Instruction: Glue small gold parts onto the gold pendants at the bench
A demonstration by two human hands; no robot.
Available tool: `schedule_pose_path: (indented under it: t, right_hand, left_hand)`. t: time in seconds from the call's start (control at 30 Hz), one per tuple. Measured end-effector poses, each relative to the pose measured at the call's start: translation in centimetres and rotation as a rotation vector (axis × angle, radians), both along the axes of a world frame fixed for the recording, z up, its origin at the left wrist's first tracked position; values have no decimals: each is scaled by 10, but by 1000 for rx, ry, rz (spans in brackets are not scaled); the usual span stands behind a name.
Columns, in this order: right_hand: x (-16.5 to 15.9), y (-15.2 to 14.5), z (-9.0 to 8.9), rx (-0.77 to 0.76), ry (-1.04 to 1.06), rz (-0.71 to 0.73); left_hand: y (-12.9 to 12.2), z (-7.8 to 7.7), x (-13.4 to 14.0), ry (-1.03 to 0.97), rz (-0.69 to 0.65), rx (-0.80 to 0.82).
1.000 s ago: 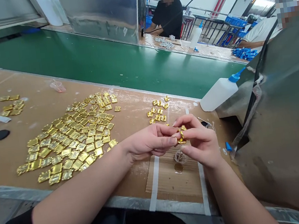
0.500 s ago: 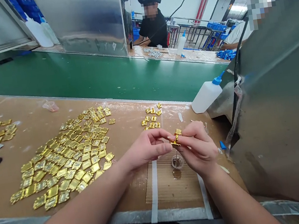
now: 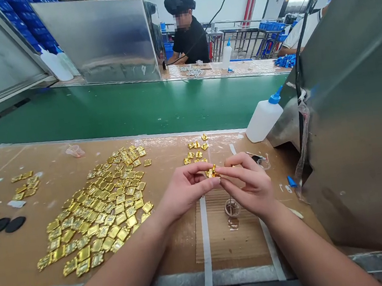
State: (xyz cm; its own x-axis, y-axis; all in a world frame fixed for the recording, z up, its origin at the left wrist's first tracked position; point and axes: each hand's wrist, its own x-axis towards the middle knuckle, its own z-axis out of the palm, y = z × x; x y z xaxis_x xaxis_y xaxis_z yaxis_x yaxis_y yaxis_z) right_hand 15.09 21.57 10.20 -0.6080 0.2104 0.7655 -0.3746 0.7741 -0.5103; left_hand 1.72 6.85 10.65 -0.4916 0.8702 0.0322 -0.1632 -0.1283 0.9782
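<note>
Between the fingertips of both hands is a small shiny gold piece, partly covered by the fingers. My left hand pinches it from the left, and my right hand grips it from the right. Behind them stands a small group of gold pieces. Below the hands, a small clear cup with a thin stick in it rests on a taped cardboard sheet. Left of my forearm spreads a large batch of flat gold plates.
A white bottle with a blue tip leans at the right beside a metal panel. Beyond the bench runs a green belt, with a co-worker seated across it. Black discs lie at far left.
Both hands have come closer together around the gold piece, and the piece has turned between the fingers. The camera view has shifted and levelled somewhat.
</note>
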Motion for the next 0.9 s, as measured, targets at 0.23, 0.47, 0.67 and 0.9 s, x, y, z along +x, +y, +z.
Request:
schedule_pose_path:
  t: [0.23, 0.47, 0.67, 0.9]
  right_hand:
    - [-5, 2, -2, -589, -235, 134]
    - [-6, 3, -8, -512, -234, 157]
    - [-4, 1, -2, -362, -149, 90]
    - [-2, 1, 0, 0, -69, -9]
  left_hand:
    - [-6, 2, -6, 648, 208, 165]
    - [-10, 0, -9, 1059, 193, 225]
    - [-7, 3, -6, 1057, 173, 291]
    - [-7, 1, -7, 1099, 227, 297]
